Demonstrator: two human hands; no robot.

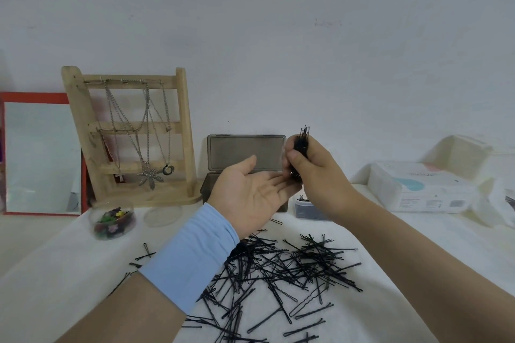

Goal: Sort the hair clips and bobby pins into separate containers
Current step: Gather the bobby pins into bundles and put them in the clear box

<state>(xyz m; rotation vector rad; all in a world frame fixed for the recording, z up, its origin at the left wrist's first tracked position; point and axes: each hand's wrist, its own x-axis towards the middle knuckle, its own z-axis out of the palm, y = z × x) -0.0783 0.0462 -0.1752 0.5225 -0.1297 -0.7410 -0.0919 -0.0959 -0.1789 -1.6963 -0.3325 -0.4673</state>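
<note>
Black bobby pins (278, 273) lie in a tangled heap on the worktop (69, 273). The right hand (315, 172) grips an upright bundle (302, 146) of them. Colourful hair clips (114, 220) sit in a clear round tub (111, 205).

Centre: the grey box (246, 152) has its base largely hidden behind the left hand (250, 195). The bundle of bobby pins (303, 142) is concealed at mid-length inside the fingers (296, 159) of the right hand (317, 175). The right wrist covers part of the small clear box (303, 209). The red-framed mirror (41, 156) at the left edge and the loose pin pile (292, 273) at the bottom edge are cut off. At right, the print on the white pack (423, 189) is illegible.
</note>
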